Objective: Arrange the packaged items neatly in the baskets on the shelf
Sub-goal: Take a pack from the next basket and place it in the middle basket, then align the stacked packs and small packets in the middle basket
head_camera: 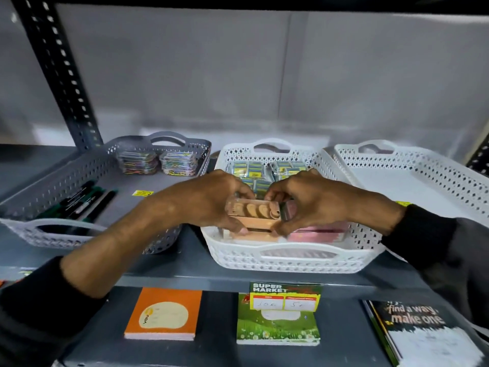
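A clear pack with a peach-coloured insert (254, 211) is held over the front of the middle white basket (288, 258). My left hand (209, 200) grips its left end and my right hand (309, 200) grips its right end. Under it lie another peach pack (251, 235) and a pink pack (315, 231). Several small yellow-and-blue packs (264, 168) fill the back of that basket, partly hidden by my hands.
A grey basket (79, 165) on the left holds black markers (84, 200) and packs of coloured clips (158, 161). A white basket (423, 176) stands at the right. Below the shelf edge hang a price tag (285, 296) and notebooks (164, 313).
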